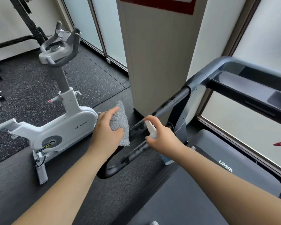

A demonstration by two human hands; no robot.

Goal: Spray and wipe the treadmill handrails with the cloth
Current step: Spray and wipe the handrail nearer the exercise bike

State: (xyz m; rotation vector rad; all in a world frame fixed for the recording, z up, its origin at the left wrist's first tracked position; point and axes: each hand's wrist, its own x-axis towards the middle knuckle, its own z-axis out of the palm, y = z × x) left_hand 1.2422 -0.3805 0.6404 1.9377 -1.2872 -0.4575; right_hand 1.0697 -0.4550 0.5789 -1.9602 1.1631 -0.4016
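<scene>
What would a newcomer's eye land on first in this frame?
Centre frame, the right hand aims a small white spray bottle at the dark treadmill handrail, while the left hand holds a grey cloth beside it. A white exercise bike stands at left.

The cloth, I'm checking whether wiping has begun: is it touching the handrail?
Cannot tell. In the head view the cloth in the left hand overlaps the handrail, hiding any contact.

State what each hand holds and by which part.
The left hand pinches the grey cloth along its near edge. The right hand grips the white spray bottle around its neck, forefinger on top.
</scene>
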